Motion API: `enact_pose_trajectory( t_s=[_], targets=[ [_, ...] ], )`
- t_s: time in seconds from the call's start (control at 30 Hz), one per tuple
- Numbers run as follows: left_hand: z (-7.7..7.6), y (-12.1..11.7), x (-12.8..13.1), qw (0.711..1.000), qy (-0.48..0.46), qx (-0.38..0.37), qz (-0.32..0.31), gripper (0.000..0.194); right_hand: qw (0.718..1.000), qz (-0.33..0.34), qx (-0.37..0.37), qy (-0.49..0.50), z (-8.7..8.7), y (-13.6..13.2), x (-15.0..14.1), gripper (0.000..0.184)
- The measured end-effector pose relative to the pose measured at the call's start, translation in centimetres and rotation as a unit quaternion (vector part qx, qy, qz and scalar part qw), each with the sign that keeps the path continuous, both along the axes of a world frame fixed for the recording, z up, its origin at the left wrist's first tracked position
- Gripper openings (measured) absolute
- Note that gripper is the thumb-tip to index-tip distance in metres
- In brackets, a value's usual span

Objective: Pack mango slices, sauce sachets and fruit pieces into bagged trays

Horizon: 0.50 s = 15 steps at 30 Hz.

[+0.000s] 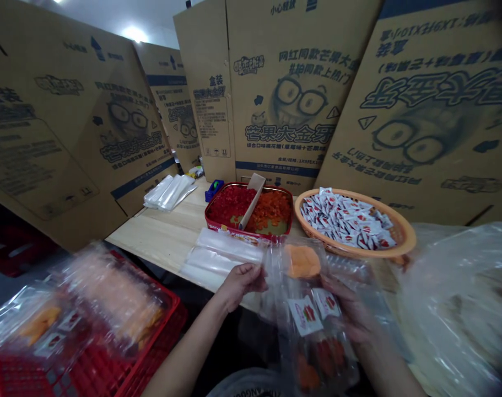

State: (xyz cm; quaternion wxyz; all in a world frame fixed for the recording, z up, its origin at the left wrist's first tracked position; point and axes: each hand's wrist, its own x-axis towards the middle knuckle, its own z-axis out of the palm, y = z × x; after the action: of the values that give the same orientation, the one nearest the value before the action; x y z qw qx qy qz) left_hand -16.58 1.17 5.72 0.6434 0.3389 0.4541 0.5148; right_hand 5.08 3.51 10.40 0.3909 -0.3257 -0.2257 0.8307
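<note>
In front of me is a clear plastic tray (286, 342) with an orange block (302, 261) at its top end, two white sachets (306, 315) with red print in the middle, and red and orange pieces at the bottom. My right hand (356, 309) grips the tray by its right side. My left hand (244, 284) is closed, its fingers pinching the edge of a clear plastic bag (271, 292) that looks drawn around the tray. How far the tray sits inside the bag I cannot tell. Flat clear bags (217, 256) lie on the table just beyond my left hand.
Behind stand a red tub (230, 229) of red and orange pieces with a cardboard divider, a blue tape dispenser (214, 190) and an orange basket (405, 237) of sachets. A red crate (172, 314) with bagged trays is at left, a large plastic bag (461, 298) at right. Cardboard boxes (254, 99) wall the back.
</note>
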Motion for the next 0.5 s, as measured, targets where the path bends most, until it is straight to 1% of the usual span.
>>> enact_pose_trajectory(
  t_s=[0.03, 0.1, 0.13, 0.2, 0.3, 0.37, 0.43, 0.5],
  targets=[
    [0.2, 0.0, -0.1, 1.000, 0.005, 0.000, 0.020, 0.035, 1.000, -0.007, -0.029, -0.001, -0.3, 0.2, 0.3, 0.024],
    [0.4, -0.1, -0.4, 0.998, 0.021, 0.001, 0.060, 0.034, 0.996, -0.056, -0.064, -0.013, -0.8, 0.7, 0.8, 0.023],
    [0.5, -0.2, -0.6, 0.997, 0.032, 0.001, 0.077, 0.034, 0.993, -0.095, -0.061, -0.019, -0.9, 1.1, 1.0, 0.022],
    [0.7, -0.6, -0.9, 0.993, 0.057, 0.001, 0.102, 0.033, 0.982, -0.187, -0.023, -0.020, -0.7, 2.1, 1.3, 0.020],
    [0.7, -1.4, -1.2, 0.988, 0.096, 0.004, 0.119, 0.030, 0.955, -0.290, 0.054, 0.008, 0.7, 3.8, 1.1, 0.015],
    [0.7, -1.9, -1.1, 0.985, 0.118, 0.006, 0.122, 0.029, 0.935, -0.344, 0.081, 0.039, 2.2, 4.8, 0.4, 0.013],
    [0.7, -2.3, -0.9, 0.984, 0.132, 0.006, 0.120, 0.028, 0.918, -0.379, 0.094, 0.069, 3.5, 5.5, -0.7, 0.013],
    [0.7, -2.6, -0.7, 0.984, 0.136, 0.006, 0.116, 0.028, 0.912, -0.382, 0.117, 0.091, 4.2, 5.6, -1.7, 0.012]
  ],
)
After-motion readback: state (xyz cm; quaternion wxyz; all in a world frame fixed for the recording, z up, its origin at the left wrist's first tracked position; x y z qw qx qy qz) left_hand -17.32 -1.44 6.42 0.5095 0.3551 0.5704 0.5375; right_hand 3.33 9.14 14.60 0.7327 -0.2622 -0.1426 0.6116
